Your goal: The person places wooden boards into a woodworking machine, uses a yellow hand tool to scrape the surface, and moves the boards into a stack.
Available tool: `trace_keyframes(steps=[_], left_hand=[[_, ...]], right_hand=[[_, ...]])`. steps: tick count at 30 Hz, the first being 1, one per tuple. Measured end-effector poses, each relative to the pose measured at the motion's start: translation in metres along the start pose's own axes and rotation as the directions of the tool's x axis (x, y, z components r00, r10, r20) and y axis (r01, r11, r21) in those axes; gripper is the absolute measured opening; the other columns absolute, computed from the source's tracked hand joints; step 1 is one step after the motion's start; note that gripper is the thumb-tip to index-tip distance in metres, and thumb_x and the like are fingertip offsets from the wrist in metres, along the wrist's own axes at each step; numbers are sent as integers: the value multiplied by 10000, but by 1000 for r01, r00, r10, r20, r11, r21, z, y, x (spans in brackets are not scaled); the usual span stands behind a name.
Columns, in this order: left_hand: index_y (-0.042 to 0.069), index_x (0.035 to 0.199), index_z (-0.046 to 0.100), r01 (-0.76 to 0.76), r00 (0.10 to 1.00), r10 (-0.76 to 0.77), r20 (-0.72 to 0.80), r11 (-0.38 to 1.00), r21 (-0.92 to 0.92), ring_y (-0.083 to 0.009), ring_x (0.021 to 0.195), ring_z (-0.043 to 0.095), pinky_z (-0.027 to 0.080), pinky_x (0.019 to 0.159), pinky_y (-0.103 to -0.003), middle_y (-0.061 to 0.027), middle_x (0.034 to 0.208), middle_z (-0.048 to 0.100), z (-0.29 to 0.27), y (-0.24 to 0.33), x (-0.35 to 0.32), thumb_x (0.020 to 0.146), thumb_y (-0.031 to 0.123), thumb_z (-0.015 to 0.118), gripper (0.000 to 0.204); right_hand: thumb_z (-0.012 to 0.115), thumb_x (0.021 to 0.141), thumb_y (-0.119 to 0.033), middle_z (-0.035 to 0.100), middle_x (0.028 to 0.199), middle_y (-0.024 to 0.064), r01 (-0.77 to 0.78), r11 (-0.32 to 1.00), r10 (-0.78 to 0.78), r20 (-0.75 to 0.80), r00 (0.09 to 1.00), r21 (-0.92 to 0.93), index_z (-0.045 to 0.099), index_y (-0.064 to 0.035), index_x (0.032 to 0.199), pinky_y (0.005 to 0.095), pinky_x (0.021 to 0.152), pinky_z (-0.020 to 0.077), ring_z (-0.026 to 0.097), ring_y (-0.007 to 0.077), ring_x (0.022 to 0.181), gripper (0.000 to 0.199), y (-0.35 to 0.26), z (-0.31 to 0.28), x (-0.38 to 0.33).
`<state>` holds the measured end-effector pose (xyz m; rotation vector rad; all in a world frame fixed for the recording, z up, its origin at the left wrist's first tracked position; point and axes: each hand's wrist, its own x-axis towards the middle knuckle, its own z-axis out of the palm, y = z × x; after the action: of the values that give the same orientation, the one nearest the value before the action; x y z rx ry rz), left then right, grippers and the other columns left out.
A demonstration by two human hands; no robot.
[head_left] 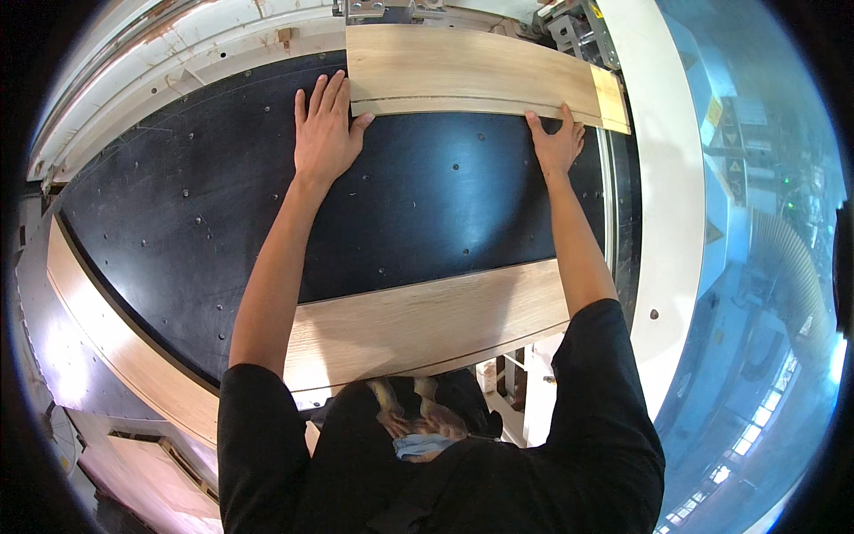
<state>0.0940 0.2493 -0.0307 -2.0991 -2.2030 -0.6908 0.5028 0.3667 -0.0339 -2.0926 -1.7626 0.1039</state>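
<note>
A long light-wood board (471,67) lies across the far end of a dark machine bed, with a groove along its near edge. My left hand (326,129) rests flat at the board's left end, fingers stretched out and thumb against the near corner. At the right part of the near edge is my right hand (558,147). Its thumb and forefinger are spread against the board, while the other fingers are bent and partly hidden. Neither hand is wrapped round the board.
A second wood board (427,320) lies along the near edge, close to my body. Another board (124,334) slants at the left. The dark bed (427,196) is dotted with small holes. A white machine frame (672,205) and blue translucent cover (765,356) stand right; metal fittings (569,36) are beyond.
</note>
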Motion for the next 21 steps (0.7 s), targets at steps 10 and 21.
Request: trace_keyframes(steps=[10, 21], left_hand=[[74, 1498, 513, 19, 1000, -19, -2, 998, -53, -275, 1527, 337, 195, 1271, -528, -63, 1610, 441, -3, 1, 4, 982, 453, 647, 654], [61, 1474, 545, 2, 999, -5, -32, 995, -97, -293, 1502, 382, 234, 1250, -537, -86, 1574, 490, -6, -1, 2, 919, 341, 748, 654]], right_hand=[[662, 772, -843, 218, 1604, 416, 19, 1000, -19, -19, 1000, 2, 356, -126, 1594, 577, 1267, 97, 141, 520, 1546, 1133, 3, 2, 4], [647, 784, -843, 244, 1581, 433, 20, 1000, -20, -13, 1000, -7, 381, -108, 1575, 599, 1261, 98, 145, 552, 1531, 1112, -8, -4, -3]])
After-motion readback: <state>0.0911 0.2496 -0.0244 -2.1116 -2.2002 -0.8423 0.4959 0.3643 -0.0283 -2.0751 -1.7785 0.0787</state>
